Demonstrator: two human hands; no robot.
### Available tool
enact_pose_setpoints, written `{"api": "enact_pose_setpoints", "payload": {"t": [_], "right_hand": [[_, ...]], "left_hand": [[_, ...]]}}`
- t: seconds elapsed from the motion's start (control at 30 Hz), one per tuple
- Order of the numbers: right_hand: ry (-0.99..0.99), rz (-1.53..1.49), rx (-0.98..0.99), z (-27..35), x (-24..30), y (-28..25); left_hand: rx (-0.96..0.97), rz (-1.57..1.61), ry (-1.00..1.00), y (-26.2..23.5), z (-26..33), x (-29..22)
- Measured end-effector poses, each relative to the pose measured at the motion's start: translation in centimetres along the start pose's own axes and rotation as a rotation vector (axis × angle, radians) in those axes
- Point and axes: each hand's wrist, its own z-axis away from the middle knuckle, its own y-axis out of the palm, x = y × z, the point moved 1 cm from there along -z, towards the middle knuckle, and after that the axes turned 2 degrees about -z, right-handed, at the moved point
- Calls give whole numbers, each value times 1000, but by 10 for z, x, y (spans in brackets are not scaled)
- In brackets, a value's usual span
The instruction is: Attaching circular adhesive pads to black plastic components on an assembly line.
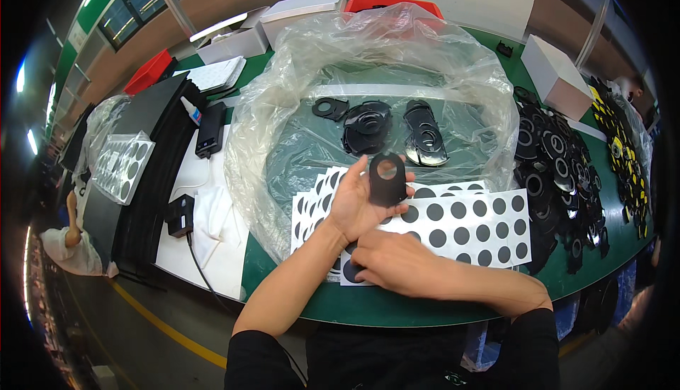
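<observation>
My left hand (354, 202) holds up a flat black plate (388, 190) with a rounded top and a round hole, its fingers wrapped about the plate's edges. Below it, my right hand (397, 261) is closed, fingertips down at the near left corner of a white sheet of round black stickers (519, 230). What those fingertips grip, if anything, is hidden. More sticker sheets (301, 213) lie fanned out underneath, left of my hands. Beyond them, black plates lie in two stacks, a left stack (367, 124) and a right stack (425, 135), with a single plate (330, 109) beside the left one.
A clear plastic bag (258, 149) lies spread around the stacks on the green table (340, 310). Many black ring-holed parts (556, 156) are heaped at right, with yellow-marked parts (616, 145) beyond. At left are a black device (210, 131), a small black box (179, 215) and white cloth (216, 220).
</observation>
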Motion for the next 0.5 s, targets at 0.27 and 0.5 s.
{"api": "enact_pose_setpoints", "payload": {"t": [0.27, 0.5], "right_hand": [[110, 74, 68, -12, 1, 16], [92, 86, 108, -18, -2, 22]], "left_hand": [[-77, -11, -8, -9, -6, 8], [-86, -13, 20, -15, -5, 6]]}}
